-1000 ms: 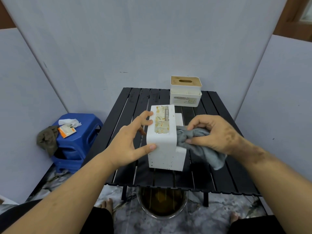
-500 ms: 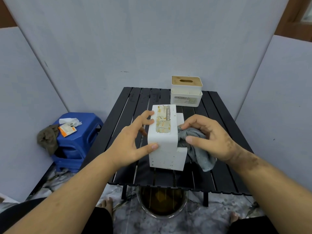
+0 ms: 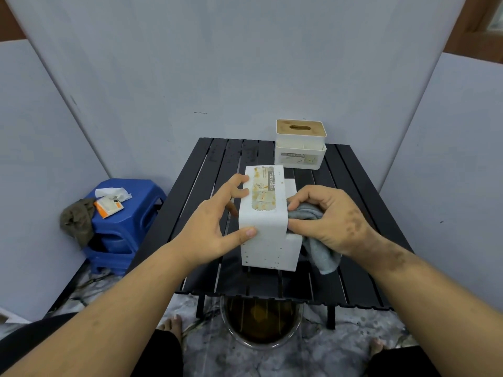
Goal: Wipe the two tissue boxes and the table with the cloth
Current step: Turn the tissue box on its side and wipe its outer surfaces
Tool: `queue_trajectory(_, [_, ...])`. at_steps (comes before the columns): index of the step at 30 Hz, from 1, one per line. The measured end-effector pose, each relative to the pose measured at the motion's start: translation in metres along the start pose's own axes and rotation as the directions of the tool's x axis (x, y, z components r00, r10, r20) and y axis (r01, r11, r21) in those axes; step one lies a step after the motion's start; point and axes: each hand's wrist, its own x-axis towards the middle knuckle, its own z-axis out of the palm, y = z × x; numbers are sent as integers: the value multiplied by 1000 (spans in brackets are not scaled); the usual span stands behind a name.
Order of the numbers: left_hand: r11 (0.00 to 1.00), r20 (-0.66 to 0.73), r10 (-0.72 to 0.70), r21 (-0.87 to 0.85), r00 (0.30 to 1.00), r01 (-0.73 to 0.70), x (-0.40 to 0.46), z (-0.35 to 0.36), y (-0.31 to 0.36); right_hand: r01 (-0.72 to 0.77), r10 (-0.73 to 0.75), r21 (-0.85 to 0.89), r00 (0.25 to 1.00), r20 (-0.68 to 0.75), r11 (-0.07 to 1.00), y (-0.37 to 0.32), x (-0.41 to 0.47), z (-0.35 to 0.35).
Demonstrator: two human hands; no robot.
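I'm looking down on a black slatted table (image 3: 353, 202) hemmed in by pale grey panels on three sides, with a marbled floor beneath and a metal basin of brownish liquid (image 3: 261, 322) under the near edge. To the left, stacked blue stools (image 3: 128, 221) carry a tissue, an orange-and-white packet and a drab rag draped over the edge. At the far right of the table stands the second tissue box (image 3: 299, 148), white with a wooden lid. The near tissue box (image 3: 264, 213), stained and lying on its side, sits mid-table; my left hand (image 3: 209, 227) grips its left face, thumb on the near corner and fingers on top. My right hand (image 3: 329, 219) holds the bunched grey cloth (image 3: 321, 251) against the box's right side. Compared with a second ago, the right hand has moved in against the box and the cloth is more gathered under the palm; the left hand's grip is unchanged.
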Motion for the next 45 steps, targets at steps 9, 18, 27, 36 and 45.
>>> queue_trajectory(9, [1000, -6, -5, 4, 1000, 5, 0, 2, 0, -38, 41, -50, 998, 44, 998, -2, 3, -33])
queue_trajectory(18, [1000, 3, -1, 0, 1000, 1, 2, 0, 0, -51, 64, -144, 994, 88, 988, -5, 5, -40])
queue_trajectory(27, [1000, 1, 8, -5, 1000, -8, 3, 1, 4, 18, -10, -161, 999, 47, 987, -9, 10, 0])
queue_trajectory(36, [1000, 14, -1, -11, 1000, 1, 2, -1, 2, -100, 51, -334, 987, -153, 937, -3, 16, -77])
queue_trajectory(45, [996, 33, -19, -91, 999, 22, 8, 4, 2, -46, 50, -335, 999, 1, 941, -6, 45, -39])
